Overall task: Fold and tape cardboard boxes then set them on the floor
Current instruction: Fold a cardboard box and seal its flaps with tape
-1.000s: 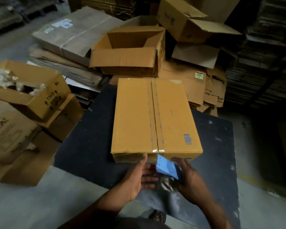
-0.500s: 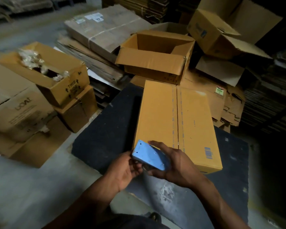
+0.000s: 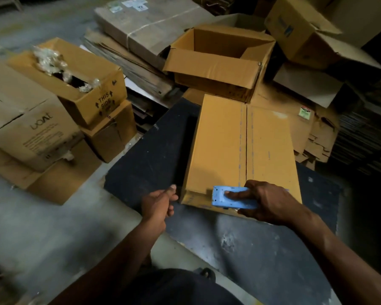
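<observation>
Right now the closed cardboard box lies flat on the dark surface, its long axis and centre seam running away from the person. At its near edge the right hand grips a blue tape dispenser, fingers clamped round it. Just left of the corner, the left hand curls, pinching something unclear. Bare surface shows on both sides.

A closed cardboard box lies flat on a dark mat, its taped centre seam running away from the person. The right hand grips a blue tape dispenser at the box's near edge, serrated end pointing left. The left hand, fingers curled with thumb raised, sits just beside the box's near left corner. An open box stands past the mat's far edge.
</observation>
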